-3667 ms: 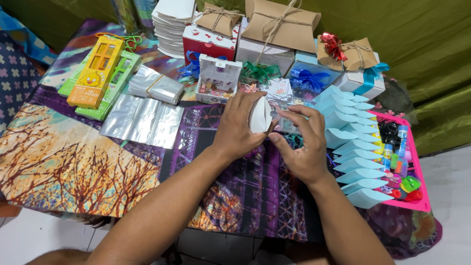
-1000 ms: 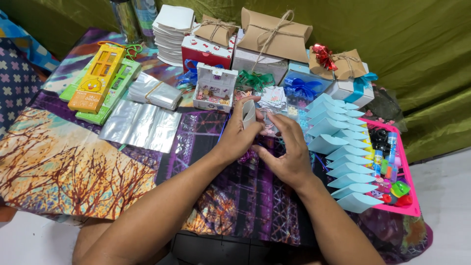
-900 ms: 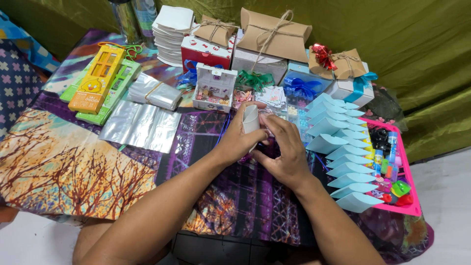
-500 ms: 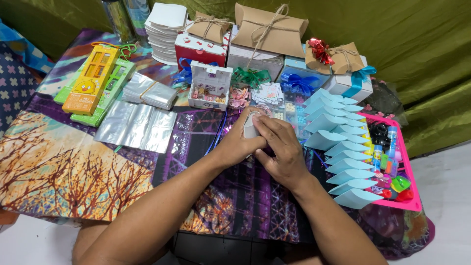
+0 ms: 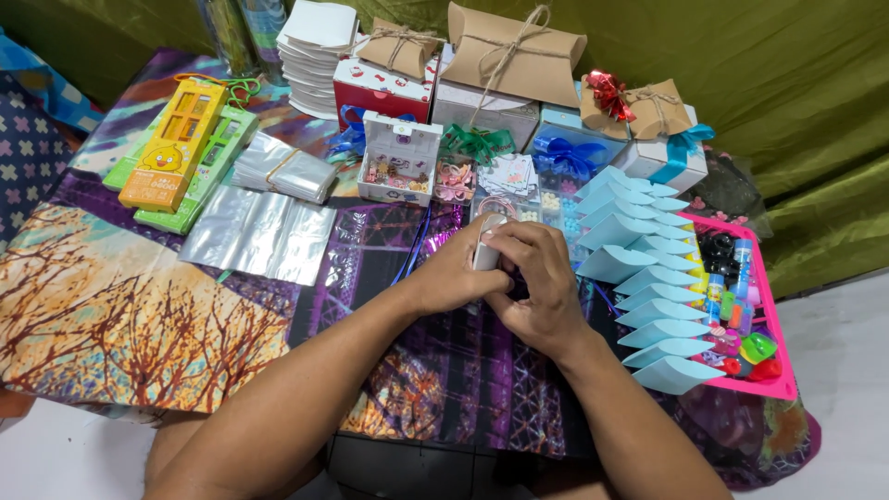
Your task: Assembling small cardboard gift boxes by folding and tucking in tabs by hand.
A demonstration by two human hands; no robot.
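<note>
A patterned cloth-covered table [image 5: 139, 315] bears gift boxes [image 5: 514, 56], cellophane bags [image 5: 259, 231], blue paper boxes [image 5: 648, 306].

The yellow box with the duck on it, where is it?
In the head view, the yellow box lies at the far left of the table, on top of green boxes, left of the clear plastic bags and well away from both hands.

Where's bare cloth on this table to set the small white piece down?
Bare cloth lies left of the left hand, below the clear plastic sheets, and near the front edge under both forearms. Crowded: the back row of gift boxes and the light blue paper boxes beside the right hand.
</note>
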